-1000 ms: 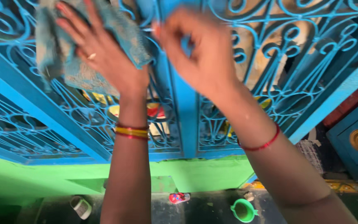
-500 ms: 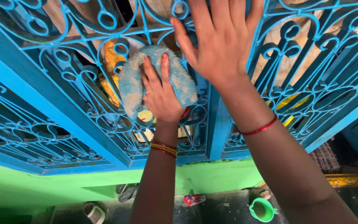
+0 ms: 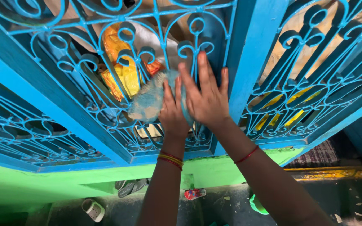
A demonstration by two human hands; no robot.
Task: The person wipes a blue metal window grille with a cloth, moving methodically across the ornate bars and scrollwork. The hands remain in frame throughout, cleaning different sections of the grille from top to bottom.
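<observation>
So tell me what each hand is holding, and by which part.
The left hand presses the blue cloth by its right side against the grille. The right hand lies flat over it, gripping nothing.

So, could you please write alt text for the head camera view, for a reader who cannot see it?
Two bare hands press on a blue scrolled metal grille: the left hand holds a blue cloth against the bars, and the right hand lies flat beside it. Below are a green wall and sandals on the floor.
</observation>
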